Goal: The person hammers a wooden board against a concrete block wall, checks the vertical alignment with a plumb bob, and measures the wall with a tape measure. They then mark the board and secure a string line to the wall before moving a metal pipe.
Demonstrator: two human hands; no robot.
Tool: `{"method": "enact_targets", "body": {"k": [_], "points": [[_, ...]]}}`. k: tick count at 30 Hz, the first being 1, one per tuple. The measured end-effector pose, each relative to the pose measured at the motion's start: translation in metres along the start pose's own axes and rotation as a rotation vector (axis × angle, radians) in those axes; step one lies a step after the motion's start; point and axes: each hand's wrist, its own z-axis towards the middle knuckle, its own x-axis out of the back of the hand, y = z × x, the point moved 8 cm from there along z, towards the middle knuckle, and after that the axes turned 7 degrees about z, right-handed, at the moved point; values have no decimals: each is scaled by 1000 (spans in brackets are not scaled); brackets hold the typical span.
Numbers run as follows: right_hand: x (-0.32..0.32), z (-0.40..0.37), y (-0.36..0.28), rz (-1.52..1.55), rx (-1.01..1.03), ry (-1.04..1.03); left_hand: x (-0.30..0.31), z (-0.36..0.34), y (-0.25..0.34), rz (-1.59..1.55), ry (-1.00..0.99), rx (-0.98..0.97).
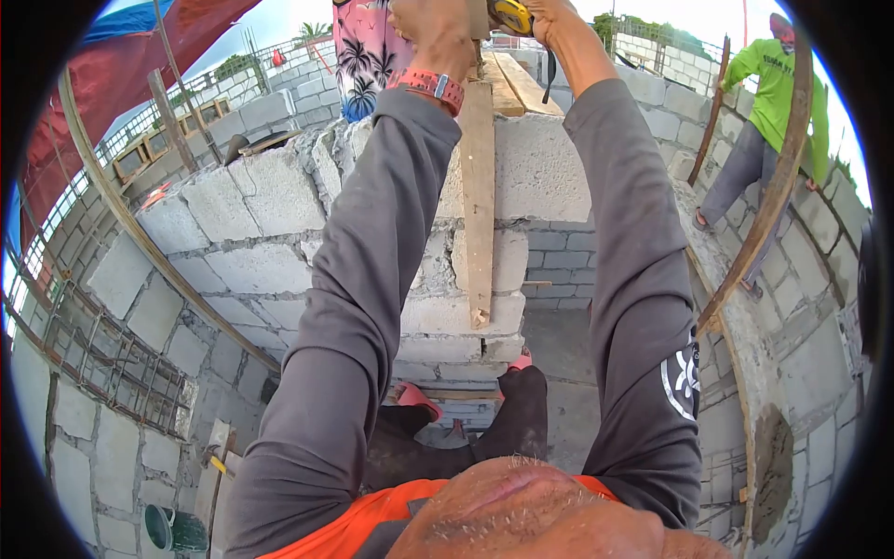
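The right hand (551, 20) is clamped on a yellow tape measure (511, 16) over the block wall (545, 168); whether the left hand (433, 35) grips anything I can't tell, its fingers being cut off above. A wooden strip (479, 205) runs down the wall face, with open floor (563, 349) to the right, while slanting poles (776, 210) flank both arms, a person in green (771, 84) beside the right one.

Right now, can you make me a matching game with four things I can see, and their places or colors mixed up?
1. Wristband
2. Tape measure
3. Bucket
4. Sandals

A. Green, at the lower left
B. Pink, being worn
C. On the wrist of the left hand
D. In the right hand

Pairs: 1-C, 2-D, 3-A, 4-B
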Motion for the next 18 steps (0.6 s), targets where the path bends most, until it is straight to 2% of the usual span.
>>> {"method": "enact_targets", "body": {"k": [2,4,5,9,10,11,15,17,18], "points": [[3,-4,-7,-100,0,39,31,-39,15,273,285,5],[18,-10,-13,-272,-42,235,40,-117,41,398,440,-117],[25,-13,-16,-361,-60,331,50,-152,43,613,419,-177],[33,-14,-20,-359,1,426,97,-319,22,858,186,47],[27,-18,-22,-370,-10,420,114,-361,11,846,141,152],[24,-23,-24,-391,-55,424,137,-408,-6,898,123,362],[25,-28,-22,-381,-140,403,250,-616,-67,986,-160,952],[19,-33,-24,-387,-118,414,281,-683,-44,1040,-230,1164],[15,-34,-23,-396,-122,415,301,-718,-40,1124,-266,1144]]}}
